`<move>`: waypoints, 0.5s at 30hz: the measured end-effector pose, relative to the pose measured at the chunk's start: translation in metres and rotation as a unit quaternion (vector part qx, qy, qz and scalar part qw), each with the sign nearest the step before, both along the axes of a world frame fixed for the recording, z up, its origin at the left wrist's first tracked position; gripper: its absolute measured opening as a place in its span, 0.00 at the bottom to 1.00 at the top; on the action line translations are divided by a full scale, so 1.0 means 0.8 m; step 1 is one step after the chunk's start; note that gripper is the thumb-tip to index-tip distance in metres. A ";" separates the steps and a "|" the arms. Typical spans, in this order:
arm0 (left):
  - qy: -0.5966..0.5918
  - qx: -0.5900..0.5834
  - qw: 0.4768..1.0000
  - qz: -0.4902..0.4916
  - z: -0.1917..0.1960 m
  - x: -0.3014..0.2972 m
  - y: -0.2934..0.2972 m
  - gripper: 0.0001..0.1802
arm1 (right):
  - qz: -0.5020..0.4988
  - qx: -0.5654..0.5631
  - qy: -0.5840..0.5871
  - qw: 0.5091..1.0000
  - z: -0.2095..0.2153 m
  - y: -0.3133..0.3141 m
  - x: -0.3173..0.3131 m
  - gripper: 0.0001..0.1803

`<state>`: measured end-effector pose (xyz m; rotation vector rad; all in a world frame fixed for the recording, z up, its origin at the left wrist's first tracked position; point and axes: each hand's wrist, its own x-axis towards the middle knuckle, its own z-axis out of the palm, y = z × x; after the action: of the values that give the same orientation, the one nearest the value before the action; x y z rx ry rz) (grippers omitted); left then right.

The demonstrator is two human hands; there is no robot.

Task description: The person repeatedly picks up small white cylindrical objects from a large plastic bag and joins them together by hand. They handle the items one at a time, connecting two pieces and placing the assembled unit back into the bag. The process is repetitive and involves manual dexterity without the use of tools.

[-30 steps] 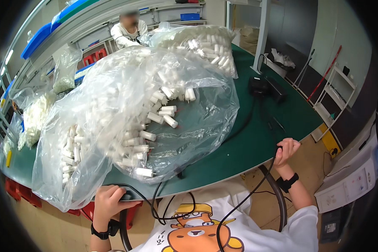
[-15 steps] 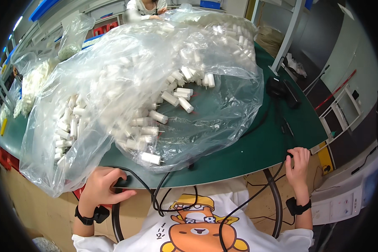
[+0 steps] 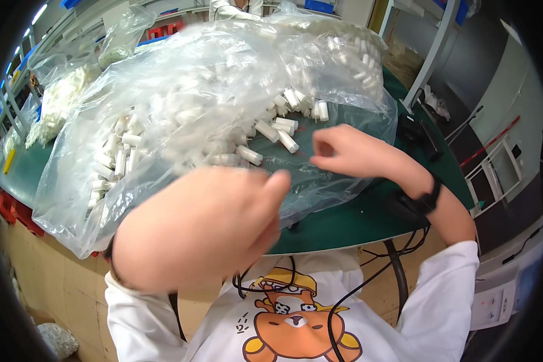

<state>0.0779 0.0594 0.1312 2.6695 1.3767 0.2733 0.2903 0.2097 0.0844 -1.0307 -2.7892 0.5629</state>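
Many short white plastic cylinders with thin pins, such as the one lying loose here (image 3: 288, 141), are heaped under and inside a large clear plastic bag (image 3: 181, 78) on the green table. My right hand (image 3: 356, 152) hangs over the bag's right part, just right of the loose cylinders. Its fingers curl loosely, thumb and forefinger a little apart, with nothing visible between them. My left hand (image 3: 202, 226) is raised over the table's near edge, in front of the heap. Motion smears it and its fingers are mostly hidden, so a grip cannot be made out.
Black cables (image 3: 398, 253) hang at the near edge of the green table (image 3: 338, 226). Dark boxy devices (image 3: 425, 136) lie at the right edge. Another bag of white parts (image 3: 66, 96) stands far left. A person (image 3: 235, 9) sits across the table.
Both hands have left the table's near edge. My right hand has moved forward and left over the bag; my left has risen and moved right. The view has shifted slightly.
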 end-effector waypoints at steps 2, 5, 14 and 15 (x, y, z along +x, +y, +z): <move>0.021 0.035 0.999 0.028 -0.013 -0.001 0.043 0.08 | -0.018 0.021 -0.022 0.999 -0.017 0.029 -0.029 0.16; 0.087 0.037 0.993 0.070 -0.046 -0.002 0.117 0.11 | -0.039 0.055 -0.014 0.998 -0.044 0.051 -0.047 0.16; 0.016 0.009 0.990 0.136 -0.100 -0.005 0.182 0.17 | -0.054 0.029 0.143 0.988 -0.029 0.014 -0.009 0.14; 0.003 0.007 0.991 0.132 -0.098 -0.005 0.183 0.16 | -0.067 0.001 0.171 0.983 -0.025 0.011 -0.004 0.13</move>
<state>0.0736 0.2058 0.0530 2.4966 1.7355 0.3011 0.2871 0.2181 0.0642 -1.0037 -2.4027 0.6492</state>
